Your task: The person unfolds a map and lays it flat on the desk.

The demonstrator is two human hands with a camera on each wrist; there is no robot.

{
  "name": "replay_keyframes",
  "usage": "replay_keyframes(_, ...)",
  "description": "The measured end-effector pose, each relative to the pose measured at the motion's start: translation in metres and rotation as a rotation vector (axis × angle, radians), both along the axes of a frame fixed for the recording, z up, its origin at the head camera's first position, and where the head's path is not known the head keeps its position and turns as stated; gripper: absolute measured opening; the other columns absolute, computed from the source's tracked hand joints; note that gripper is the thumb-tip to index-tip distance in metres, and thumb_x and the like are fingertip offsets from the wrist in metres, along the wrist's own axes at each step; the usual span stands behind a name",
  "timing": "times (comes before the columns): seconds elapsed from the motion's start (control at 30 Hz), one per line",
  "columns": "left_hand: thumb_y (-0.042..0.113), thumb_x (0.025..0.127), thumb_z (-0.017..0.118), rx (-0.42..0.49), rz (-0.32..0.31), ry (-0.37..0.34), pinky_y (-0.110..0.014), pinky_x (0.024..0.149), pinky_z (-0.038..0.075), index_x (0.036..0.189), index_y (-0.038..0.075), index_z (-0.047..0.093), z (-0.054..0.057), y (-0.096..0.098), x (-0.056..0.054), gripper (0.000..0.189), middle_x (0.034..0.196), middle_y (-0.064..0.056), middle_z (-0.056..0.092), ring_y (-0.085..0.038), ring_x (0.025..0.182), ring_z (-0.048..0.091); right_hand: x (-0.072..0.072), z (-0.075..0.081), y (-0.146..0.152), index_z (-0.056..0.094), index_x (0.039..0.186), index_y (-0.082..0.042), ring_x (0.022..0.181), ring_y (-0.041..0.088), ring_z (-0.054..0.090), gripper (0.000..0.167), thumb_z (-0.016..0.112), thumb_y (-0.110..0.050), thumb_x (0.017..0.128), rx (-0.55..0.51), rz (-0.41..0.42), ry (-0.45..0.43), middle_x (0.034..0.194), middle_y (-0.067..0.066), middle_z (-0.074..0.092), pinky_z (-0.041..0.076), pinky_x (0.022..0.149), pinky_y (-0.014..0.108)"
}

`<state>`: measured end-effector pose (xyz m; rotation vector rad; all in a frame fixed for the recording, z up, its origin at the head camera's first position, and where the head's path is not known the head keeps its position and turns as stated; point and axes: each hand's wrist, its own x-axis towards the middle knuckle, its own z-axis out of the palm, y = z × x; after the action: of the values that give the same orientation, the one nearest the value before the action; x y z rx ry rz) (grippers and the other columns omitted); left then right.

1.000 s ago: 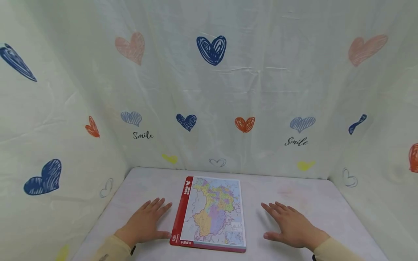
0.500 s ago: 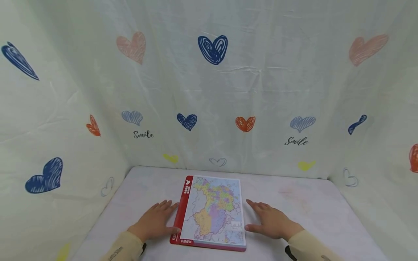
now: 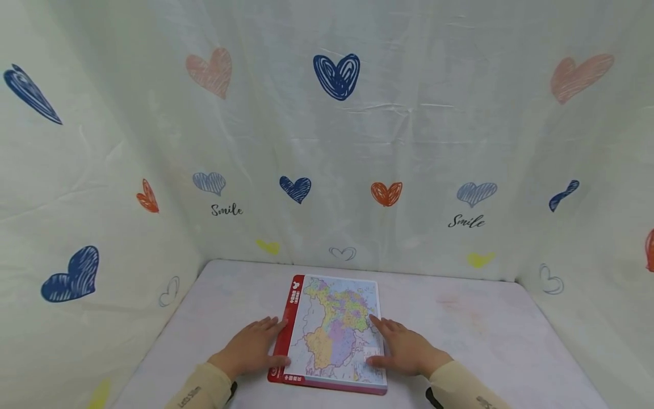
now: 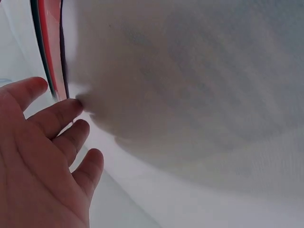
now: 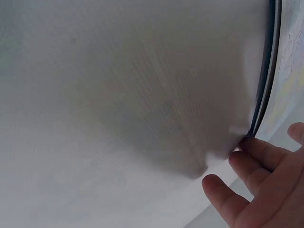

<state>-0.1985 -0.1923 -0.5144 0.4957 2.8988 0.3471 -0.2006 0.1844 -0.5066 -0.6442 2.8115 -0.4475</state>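
A flat rectangular map board (image 3: 334, 329), with a red strip down its left side and a coloured map on its face, lies on the table in the head view. At its left edge is my left hand (image 3: 250, 347), thumb and fingertips over the red strip. My right hand (image 3: 409, 349) reaches the opposite edge, its thumb and index finger overlapping the map. In the left wrist view, loosely bent fingers (image 4: 59, 116) meet the red board edge (image 4: 50, 42). Fingertips (image 5: 259, 149) touch the dark edge (image 5: 268, 71) in the right wrist view. Neither hand visibly curls around the board.
A whitish table (image 3: 460, 318) with rounded far corners carries the board. Pale curtains (image 3: 332, 142) printed with hearts and "Smile" stand behind it and on both sides. Table surface extends left and right of the board.
Both hands have moved inward from beside the map board to its left and right edges, the fingertips now overlapping it. The board stays in place.
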Motion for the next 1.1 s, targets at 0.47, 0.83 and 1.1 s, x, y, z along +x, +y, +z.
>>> replay_keyframes(0.47, 0.063, 0.079, 0.072, 0.097, 0.001, -0.038, -0.057, 0.104, 0.039, 0.148, 0.009, 0.048, 0.004, 0.004, -0.002, 0.09, 0.143, -0.012, 0.053, -0.035, 0.133, 0.046, -0.001, -0.003, -0.003, 0.035, 0.155, -0.011, 0.132, 0.046, 0.044, 0.101, 0.063, -0.073, 0.08, 0.009, 0.015, 0.007, 0.148, 0.025, 0.042, 0.043, 0.097, 0.061)
replay_keyframes(0.83, 0.019, 0.077, 0.086, 0.338, 0.112, -0.057, -0.05, 0.098, 0.047, 0.147, 0.012, 0.05, 0.007, 0.01, -0.005, 0.079, 0.137, -0.01, 0.054, -0.03, 0.121, 0.054, -0.003, 0.002, -0.002, 0.032, 0.156, -0.013, 0.132, 0.045, 0.042, 0.098, 0.075, -0.059, 0.08, -0.047, -0.015, 0.059, 0.15, 0.024, 0.039, 0.044, 0.095, 0.06)
replay_keyframes(1.1, 0.003, 0.074, 0.086, 0.538, 0.186, -0.139, -0.028, 0.067, 0.052, 0.148, 0.012, 0.049, 0.008, 0.013, -0.008, 0.083, 0.126, -0.01, 0.053, -0.016, 0.083, 0.053, -0.003, -0.003, -0.004, 0.03, 0.155, -0.007, 0.103, 0.029, 0.061, 0.1, 0.088, -0.023, 0.076, -0.277, -0.057, 0.022, 0.148, 0.028, 0.032, 0.052, 0.088, 0.043)
